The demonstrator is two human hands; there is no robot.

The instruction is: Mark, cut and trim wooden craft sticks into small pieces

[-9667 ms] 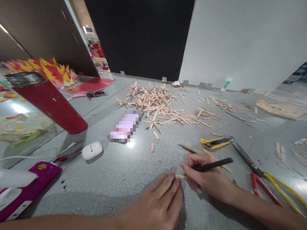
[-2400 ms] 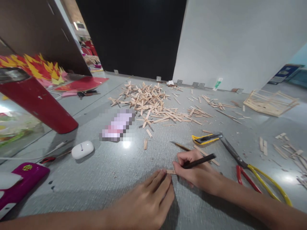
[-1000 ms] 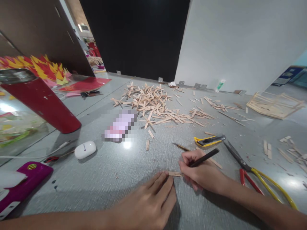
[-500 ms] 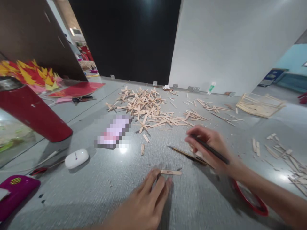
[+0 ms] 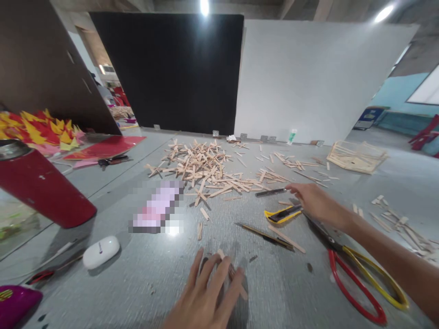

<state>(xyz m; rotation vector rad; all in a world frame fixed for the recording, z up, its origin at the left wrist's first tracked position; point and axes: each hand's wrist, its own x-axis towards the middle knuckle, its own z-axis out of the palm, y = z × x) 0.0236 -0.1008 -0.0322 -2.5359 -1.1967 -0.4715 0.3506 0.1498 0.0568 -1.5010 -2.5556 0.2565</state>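
My left hand (image 5: 209, 288) lies on the near table with its fingers spread, resting over a small wooden craft stick (image 5: 243, 293). Much of that stick is hidden beneath the fingers. Farther right, my right hand (image 5: 318, 205) has its fingertips closed at the right end of a slim dark pen (image 5: 269, 193). Just below it sits a yellow-and-black box cutter (image 5: 281, 214), partly covered by the hand. Between the two hands is a thin brown-and-black pointed tool (image 5: 265, 235). Large scissors with red and yellow handles (image 5: 363, 283) rest under my right forearm.
A heap of craft sticks (image 5: 200, 162) covers the table's middle back. On the left are a phone-like blurred item (image 5: 158, 205), a white mouse (image 5: 101, 252) and a tilted red flask (image 5: 44, 185). A small stick frame (image 5: 356, 157) stands far right. Panels (image 5: 171, 68) close the back.
My right hand has moved away with the pen, uncovering the box cutter and scissors. My left fingers have spread over the craft stick, which has turned. The view has tilted up.
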